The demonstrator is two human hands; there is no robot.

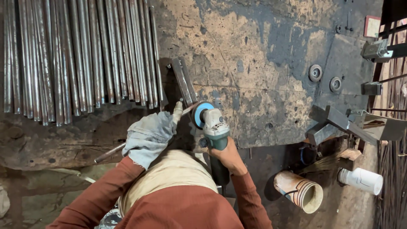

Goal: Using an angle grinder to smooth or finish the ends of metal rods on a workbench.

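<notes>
Head view, looking straight down over the person's chest at a scarred, rust-stained steel bench [263,76]. The left hand [149,133], in a worn grey work glove, is closed around a thin steel rod [111,152] that runs from lower left up toward the bench edge; its far end meets the disc guard and is hard to make out there. The bare right hand [229,156] is wrapped tight round the body of a green angle grinder [214,127], blue-rimmed disc [198,114] turned toward the rod end. Disc and rod tip appear to touch or sit just beside each other, right by two flat bars [183,80] lying on the bench; whether the disc spins cannot be told. To work the tip cleanly, my judgement: keep the rod braced low against the bench edge, present the disc at a shallow angle, use light pressure, and turn the rod with the gloved hand rather than swinging the grinder. Risk: the bare right hand sits close behind the disc, and the cloth over the chest is near it too. A large bundle of long rods [76,55] lies at upper left, well apart. A clay-coloured pipe [299,191] and a white pipe [361,180] lie on the floor at right.
</notes>
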